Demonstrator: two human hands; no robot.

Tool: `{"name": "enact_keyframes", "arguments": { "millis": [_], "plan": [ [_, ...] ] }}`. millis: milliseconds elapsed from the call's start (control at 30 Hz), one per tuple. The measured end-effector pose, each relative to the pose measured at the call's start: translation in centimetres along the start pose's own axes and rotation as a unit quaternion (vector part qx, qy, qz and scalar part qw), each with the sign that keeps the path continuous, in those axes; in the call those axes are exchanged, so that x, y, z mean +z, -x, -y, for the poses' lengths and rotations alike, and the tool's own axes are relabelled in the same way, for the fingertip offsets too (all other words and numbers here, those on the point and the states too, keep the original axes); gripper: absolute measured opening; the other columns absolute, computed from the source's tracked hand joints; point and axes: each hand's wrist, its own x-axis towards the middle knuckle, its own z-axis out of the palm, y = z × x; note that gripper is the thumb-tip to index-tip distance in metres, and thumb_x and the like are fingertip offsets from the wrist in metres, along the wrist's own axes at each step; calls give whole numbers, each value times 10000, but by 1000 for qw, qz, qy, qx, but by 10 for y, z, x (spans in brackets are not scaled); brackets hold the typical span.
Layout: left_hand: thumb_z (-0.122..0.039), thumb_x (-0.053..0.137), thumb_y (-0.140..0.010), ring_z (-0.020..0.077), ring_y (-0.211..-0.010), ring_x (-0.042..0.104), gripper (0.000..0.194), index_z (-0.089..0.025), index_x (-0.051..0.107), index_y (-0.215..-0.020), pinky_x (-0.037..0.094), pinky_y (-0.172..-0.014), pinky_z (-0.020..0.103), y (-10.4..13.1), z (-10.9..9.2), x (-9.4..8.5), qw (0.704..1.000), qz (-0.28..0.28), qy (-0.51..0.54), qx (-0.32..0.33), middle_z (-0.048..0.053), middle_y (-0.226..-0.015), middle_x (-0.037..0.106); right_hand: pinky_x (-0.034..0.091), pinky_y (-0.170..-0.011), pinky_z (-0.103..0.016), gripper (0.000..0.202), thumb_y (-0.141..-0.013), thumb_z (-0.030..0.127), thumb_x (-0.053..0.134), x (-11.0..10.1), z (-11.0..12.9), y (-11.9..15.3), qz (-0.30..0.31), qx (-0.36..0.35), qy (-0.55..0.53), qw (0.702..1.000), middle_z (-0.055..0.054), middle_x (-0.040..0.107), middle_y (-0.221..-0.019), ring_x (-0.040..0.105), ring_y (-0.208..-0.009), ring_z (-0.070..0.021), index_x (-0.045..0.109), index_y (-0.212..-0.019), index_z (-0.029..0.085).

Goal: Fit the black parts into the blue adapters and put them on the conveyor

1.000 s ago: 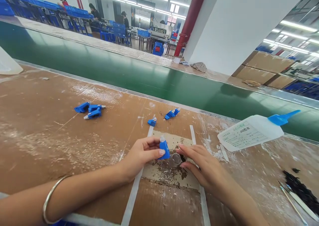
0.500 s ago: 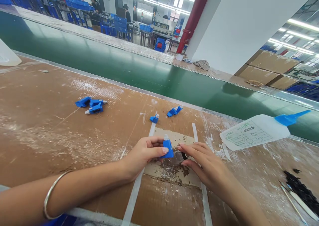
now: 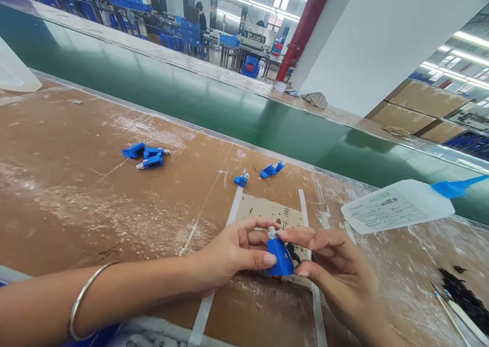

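My left hand pinches a blue plastic part with a clear tip on top, thumb on its front face. From the right, my right hand reaches it, forefinger at the clear tip and thumb at the lower right edge. Between those right fingers a small black piece shows beside the blue part. Beneath both hands lies a stained beige card between two white tape strips. Beyond it stand a single blue part and a blue pair.
Several blue parts lie at the left. A white glue bottle with a blue nozzle lies at the right, above black pieces and thin tools. A green belt crosses behind the brown table. People sit far off.
My left hand has brought the blue part nearer and to the right. My right hand has lifted the black piece from the card to the blue part's side. The view has shifted slightly.
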Motion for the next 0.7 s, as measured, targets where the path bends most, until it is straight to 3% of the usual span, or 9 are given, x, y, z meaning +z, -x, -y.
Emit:
{"name": "enact_keyframes", "arguments": {
  "millis": [267,533,700],
  "plan": [
    [-295,930,-675,100,-850,671,568,-172,594,-1116,488,-839,250,2,0,1,1000,8,8,-2,30,-997,728,623,-934,-371,164,-867,320,752,-3,-4,1,26,-31,39,998,6,802,-1033,737,-1058,-190,622,-966,308],
    [-291,914,-698,118,-870,670,564,-147,584,-1131,515,-822,256,2,0,3,1000,9,16,-3,54,-1009,713,614,-949,-348,173,-852,347,764,-3,-1,-2,60,-36,63,996,18,787,-1103,720,-1098,-185,685,-1005,335],
    [-254,873,-732,150,-827,677,454,-157,595,-1079,563,-746,301,4,-4,4,999,10,49,-17,48,-1012,675,619,-949,-371,210,-889,327,726,-5,-1,1,56,-39,79,995,-7,763,-1178,712,-1127,-203,698,-1097,345]
  ]
}}
